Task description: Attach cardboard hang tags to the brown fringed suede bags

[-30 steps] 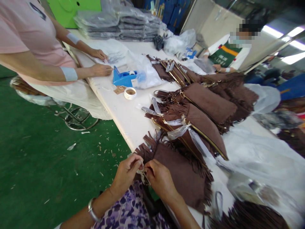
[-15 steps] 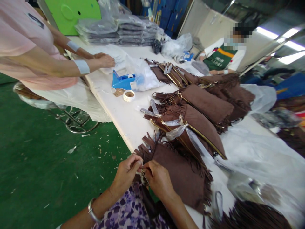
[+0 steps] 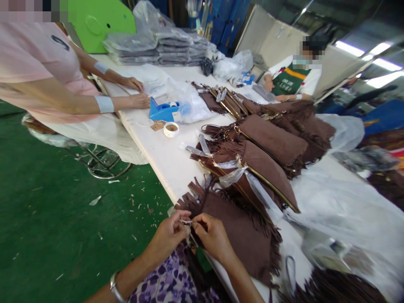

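Note:
My left hand (image 3: 167,237) and my right hand (image 3: 213,236) meet at the near edge of the white table (image 3: 164,155). Both pinch a small metal fitting (image 3: 188,229) at the corner of a brown fringed suede bag (image 3: 240,229), and a scrap of clear film sits at my fingertips. The bag lies flat in front of me, its fringe spilling over the table edge. Behind it is a pile of similar brown fringed bags (image 3: 261,151) with gold zips and clear plastic strips.
A person in a pink top (image 3: 47,71) works at the table's left side beside a blue tape dispenser (image 3: 162,110) and a tape roll (image 3: 171,129). Another person (image 3: 293,75) sits at the far end. Stacked packed bags (image 3: 158,42) lie at the back, clear plastic (image 3: 341,206) on the right.
My hands have shifted slightly lower and stay pinched on the fitting. The person in pink has drawn one hand back toward the tape dispenser.

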`<move>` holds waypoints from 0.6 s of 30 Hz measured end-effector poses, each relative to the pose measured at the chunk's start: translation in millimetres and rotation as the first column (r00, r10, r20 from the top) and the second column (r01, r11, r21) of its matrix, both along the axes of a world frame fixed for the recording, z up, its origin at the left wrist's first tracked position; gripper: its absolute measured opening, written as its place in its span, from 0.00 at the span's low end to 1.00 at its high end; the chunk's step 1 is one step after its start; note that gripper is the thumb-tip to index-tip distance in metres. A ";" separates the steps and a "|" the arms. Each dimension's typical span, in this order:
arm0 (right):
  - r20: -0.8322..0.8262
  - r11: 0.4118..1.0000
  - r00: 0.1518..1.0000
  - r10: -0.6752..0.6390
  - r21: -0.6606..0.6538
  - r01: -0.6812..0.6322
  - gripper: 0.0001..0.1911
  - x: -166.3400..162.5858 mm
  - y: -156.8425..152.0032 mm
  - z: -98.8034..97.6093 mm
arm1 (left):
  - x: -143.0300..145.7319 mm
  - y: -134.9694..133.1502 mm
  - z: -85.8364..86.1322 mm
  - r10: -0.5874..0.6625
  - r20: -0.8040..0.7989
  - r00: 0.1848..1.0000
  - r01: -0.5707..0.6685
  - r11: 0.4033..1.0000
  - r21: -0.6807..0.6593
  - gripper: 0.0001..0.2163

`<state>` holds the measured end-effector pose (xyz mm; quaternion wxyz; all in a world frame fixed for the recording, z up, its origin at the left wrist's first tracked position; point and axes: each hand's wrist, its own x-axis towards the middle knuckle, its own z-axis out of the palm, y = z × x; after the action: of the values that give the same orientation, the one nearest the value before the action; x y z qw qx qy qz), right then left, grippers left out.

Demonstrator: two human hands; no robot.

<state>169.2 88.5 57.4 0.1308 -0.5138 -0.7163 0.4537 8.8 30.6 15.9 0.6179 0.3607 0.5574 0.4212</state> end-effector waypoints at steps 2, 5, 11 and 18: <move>-0.012 1.000 1.000 0.003 -0.008 -0.003 0.07 0.9 0.2 0.6 | 2.7 1.3 -0.2 -0.028 -0.042 0.999 0.027 0.999 -0.018 0.14; -0.024 1.000 1.000 -0.007 -0.008 0.007 0.08 3.5 -2.0 0.8 | 4.3 6.3 1.0 -0.006 -0.116 0.993 0.006 1.000 -0.003 0.08; 0.035 0.991 0.999 -0.029 0.128 0.025 0.06 3.0 -9.7 -3.5 | -1.3 9.5 -0.1 -0.058 0.051 0.997 0.060 0.997 -0.045 0.06; 0.112 0.986 0.991 -0.070 0.158 0.052 0.08 15.9 -52.2 0.3 | -5.4 11.0 -6.4 -0.085 0.245 0.966 0.109 0.990 -0.087 0.08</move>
<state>185.1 36.3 57.7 0.1418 -0.5496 -0.7396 0.3616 3.4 41.6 9.5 0.7181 0.3023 0.4804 0.4028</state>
